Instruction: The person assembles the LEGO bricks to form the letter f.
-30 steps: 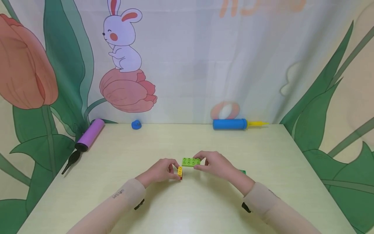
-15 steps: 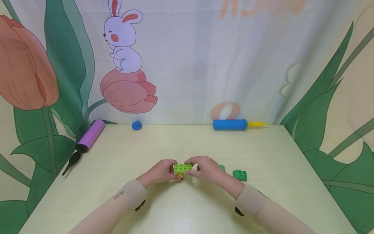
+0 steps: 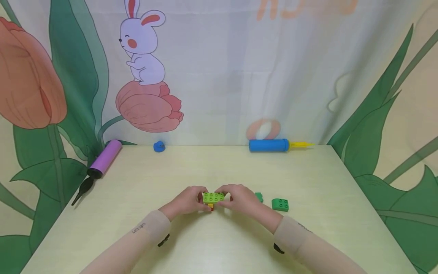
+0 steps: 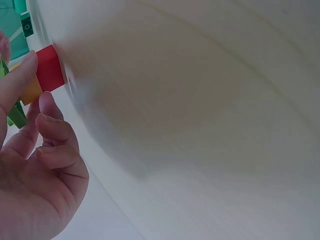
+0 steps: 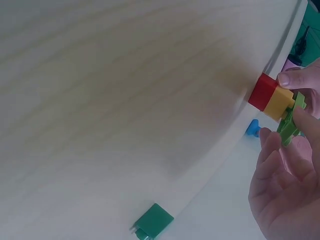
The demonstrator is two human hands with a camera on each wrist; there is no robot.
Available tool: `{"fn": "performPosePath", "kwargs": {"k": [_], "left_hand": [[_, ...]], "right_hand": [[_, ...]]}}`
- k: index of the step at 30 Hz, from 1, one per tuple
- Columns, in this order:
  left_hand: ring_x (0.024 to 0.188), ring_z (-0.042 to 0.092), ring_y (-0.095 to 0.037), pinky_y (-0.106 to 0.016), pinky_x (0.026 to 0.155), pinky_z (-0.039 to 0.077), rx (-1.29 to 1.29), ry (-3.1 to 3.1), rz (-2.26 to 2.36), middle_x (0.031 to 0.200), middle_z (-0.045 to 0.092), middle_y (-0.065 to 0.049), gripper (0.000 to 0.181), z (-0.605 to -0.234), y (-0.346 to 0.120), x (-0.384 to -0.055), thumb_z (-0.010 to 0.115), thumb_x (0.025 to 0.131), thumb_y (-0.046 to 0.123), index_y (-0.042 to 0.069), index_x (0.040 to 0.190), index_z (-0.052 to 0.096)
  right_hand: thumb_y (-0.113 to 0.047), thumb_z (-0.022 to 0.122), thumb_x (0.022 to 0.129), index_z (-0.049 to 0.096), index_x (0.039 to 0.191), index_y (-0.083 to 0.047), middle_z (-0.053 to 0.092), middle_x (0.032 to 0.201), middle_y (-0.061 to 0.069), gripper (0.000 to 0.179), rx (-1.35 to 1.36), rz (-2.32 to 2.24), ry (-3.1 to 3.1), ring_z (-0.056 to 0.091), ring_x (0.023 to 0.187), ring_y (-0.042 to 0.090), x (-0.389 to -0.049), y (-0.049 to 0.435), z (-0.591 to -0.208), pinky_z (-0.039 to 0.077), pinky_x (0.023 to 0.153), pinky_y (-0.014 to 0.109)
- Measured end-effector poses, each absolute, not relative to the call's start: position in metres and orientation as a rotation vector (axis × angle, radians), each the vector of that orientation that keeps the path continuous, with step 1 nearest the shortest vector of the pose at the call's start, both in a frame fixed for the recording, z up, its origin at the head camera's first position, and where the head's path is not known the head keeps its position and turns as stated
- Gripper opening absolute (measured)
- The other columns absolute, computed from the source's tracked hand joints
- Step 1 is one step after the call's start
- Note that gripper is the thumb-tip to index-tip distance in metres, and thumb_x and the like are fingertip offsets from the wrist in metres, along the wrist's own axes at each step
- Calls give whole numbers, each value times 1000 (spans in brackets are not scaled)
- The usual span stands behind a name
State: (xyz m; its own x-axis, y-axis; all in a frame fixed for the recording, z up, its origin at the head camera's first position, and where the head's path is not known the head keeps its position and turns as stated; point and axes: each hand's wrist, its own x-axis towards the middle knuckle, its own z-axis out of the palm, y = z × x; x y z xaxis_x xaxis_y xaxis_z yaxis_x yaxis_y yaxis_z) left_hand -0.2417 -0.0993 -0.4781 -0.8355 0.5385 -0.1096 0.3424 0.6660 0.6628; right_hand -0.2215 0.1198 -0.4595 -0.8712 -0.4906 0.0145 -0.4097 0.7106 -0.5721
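My left hand (image 3: 186, 199) pinches a small stack, a yellow building brick (image 3: 210, 206) above a red building brick (image 4: 50, 69). Between thumb and fingers, my right hand (image 3: 237, 196) holds a flat lime green building brick (image 3: 213, 197) by its right end. Its rows of studs face up. The lime green brick lies right over the top of the yellow brick, whose stud side faces it in the right wrist view. Left fingertips overlap the lime brick's left end in the head view. The red brick's lower end is close over the table.
A green brick with studs (image 3: 280, 204) lies right of my right hand. Another green piece (image 3: 259, 197) is partly hidden behind that hand. Along the back edge are a small blue toy (image 3: 159, 146) and a blue pump (image 3: 268, 145). A purple pump (image 3: 107, 158) lies at the left edge.
My right hand has moved left and slightly down, bringing the lime green brick from beside the yellow brick to over it. The green pieces at right are uncovered. The left hand stays put.
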Motion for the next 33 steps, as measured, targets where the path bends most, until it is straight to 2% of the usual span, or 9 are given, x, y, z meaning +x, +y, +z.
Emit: {"fn": "performPosePath", "kwargs": {"k": [12,33], "left_hand": [[63,46,-12,-28,59,38,717,2590,940,70,53,-1,29,-479,-100,-242,82,78,23,14,99,64],[64,46,-13,-29,61,38,727,2591,947,69,52,-1,29,-479,-99,-243,83,77,21,12,97,63]], "right_hand": [[-29,77,84,68,114,-21,63,89,-11,33,-743,-809,2792,53,68,9,-222,117,-457,43,58,26],[-26,77,84,67,112,-18,66,90,-4,31,-718,-785,2752,54,68,11,-225,116,-455,42,59,28]]}}
